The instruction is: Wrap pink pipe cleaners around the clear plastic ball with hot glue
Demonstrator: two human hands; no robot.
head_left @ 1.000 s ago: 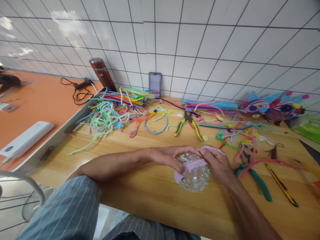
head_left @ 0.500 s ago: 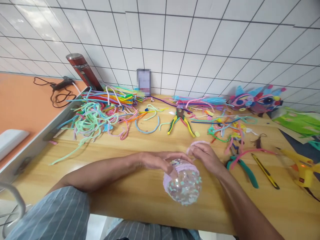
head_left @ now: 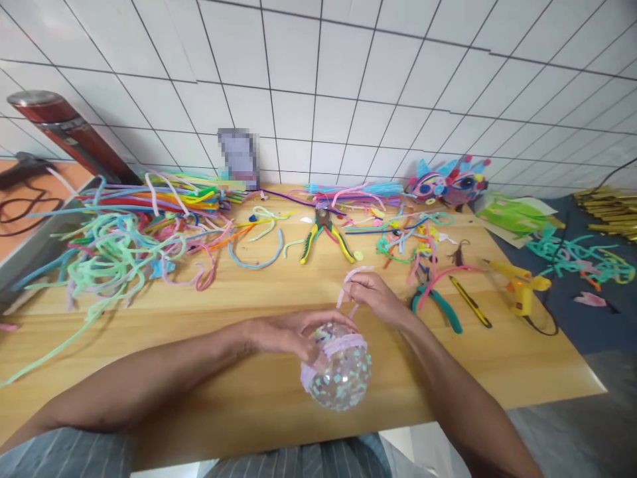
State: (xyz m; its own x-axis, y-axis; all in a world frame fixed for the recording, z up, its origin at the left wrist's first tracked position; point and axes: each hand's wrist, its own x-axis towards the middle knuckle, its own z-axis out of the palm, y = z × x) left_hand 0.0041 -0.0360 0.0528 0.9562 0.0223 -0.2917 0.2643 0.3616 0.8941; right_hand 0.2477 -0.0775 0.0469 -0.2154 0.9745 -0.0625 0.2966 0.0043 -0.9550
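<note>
My left hand is closed around the side of a clear ball with pale green and white flecks. Its thumb presses on the near side, and some of the fingers are hidden behind the ball. A fuzzy lilac band runs round the ball's upper part. Just above and to the right, my right hand pinches a pale pink-lilac pipe cleaner. That strip curves up over the fingers, and one end hangs down toward the ball; whether it joins the band I cannot tell.
Pipe cleaners lie in a tangled heap at left and a bundle at the back. Yellow-handled pliers, teal-handled pliers, a yellow cutter knife and a glue gun lie about. A red flask leans at left.
The view has swung right, so the table things appear further left. My left hand keeps its hold on the ball. In my right hand the pipe cleaner now shows a taller curve.
</note>
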